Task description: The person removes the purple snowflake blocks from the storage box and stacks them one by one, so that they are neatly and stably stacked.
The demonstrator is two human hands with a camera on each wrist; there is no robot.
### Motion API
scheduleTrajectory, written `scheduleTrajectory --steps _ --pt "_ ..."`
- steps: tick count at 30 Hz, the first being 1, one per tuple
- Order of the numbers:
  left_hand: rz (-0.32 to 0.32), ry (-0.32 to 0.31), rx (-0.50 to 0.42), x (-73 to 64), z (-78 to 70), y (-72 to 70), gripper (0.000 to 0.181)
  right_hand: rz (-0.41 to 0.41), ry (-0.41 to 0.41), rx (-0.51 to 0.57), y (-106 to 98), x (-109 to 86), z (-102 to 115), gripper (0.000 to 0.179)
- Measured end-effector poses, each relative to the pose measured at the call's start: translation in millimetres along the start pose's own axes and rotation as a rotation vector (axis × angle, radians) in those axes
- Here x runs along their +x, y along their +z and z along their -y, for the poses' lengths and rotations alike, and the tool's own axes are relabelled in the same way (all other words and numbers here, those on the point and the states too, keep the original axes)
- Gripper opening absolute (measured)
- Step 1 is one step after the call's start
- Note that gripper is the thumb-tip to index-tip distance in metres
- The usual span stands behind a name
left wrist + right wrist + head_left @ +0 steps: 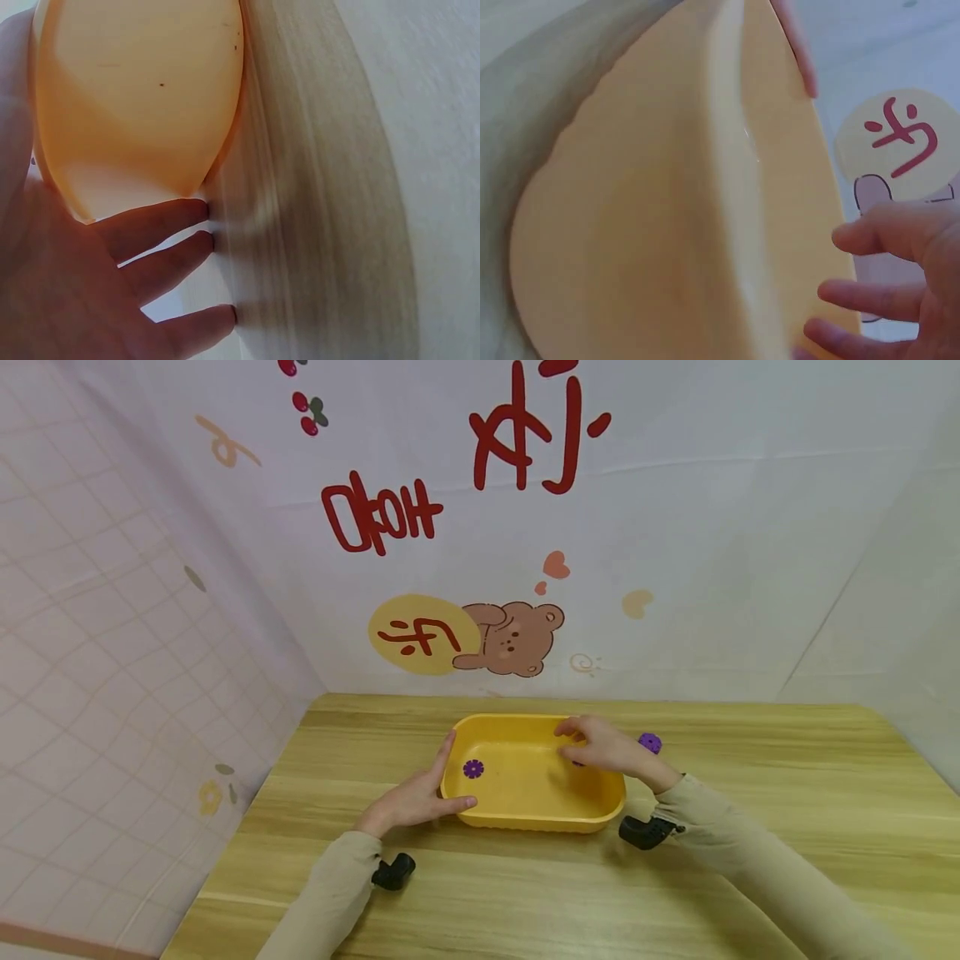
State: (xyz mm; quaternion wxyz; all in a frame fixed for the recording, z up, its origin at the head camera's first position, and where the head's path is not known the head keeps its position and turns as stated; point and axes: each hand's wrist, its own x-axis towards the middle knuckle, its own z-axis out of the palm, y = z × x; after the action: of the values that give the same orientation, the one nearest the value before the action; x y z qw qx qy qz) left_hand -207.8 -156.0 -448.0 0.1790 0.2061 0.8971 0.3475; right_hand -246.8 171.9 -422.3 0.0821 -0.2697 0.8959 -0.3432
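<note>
A yellow plastic tray [540,821] sits on the table. My left hand [408,797] rests against its left end, thumb over the near rim and index finger along the side. In the left wrist view, the other fingers [169,217] stretch straight and spread outside the tray wall. Over the tray's right part hovers my right hand [603,747], its fingers loosely bent with nothing between them. A purple notched snowflake disc [473,768] lies inside at the left. Another purple piece [578,764] shows in the tray just below the right hand, mostly hidden by it.
On the table to the right of the tray is a further purple disc [650,742], partly behind the right wrist. The wood-grain table [510,893] meets a white printed cloth [712,568] at its back edge. Each wrist carries a black camera mount [645,832].
</note>
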Motion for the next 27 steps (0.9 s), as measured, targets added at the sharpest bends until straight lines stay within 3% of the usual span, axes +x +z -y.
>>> scheduleTrajectory --steps 6,16,20,24,27 --pt "-0.017 0.010 -0.008 -0.1 -0.9 -1.3 0.113 -0.017 0.041 -0.059 9 6.4 6 0.033" --pt "-0.010 0.036 -0.008 -0.5 -2.1 -2.1 0.115 -0.003 0.033 -0.024 17 8.6 2 0.032" --pt "-0.013 0.033 -0.003 -0.4 -1.8 -2.0 0.115 0.007 0.007 0.028 23 9.2 -1 0.037" --pt "-0.012 0.025 -0.004 -0.6 -2.0 -1.4 0.115 0.020 -0.006 0.197 30 9.3 -3 0.040" --pt "-0.009 0.023 -0.012 -1.0 -2.8 -1.1 0.114 0.009 0.010 0.264 33 8.6 -4 0.043"
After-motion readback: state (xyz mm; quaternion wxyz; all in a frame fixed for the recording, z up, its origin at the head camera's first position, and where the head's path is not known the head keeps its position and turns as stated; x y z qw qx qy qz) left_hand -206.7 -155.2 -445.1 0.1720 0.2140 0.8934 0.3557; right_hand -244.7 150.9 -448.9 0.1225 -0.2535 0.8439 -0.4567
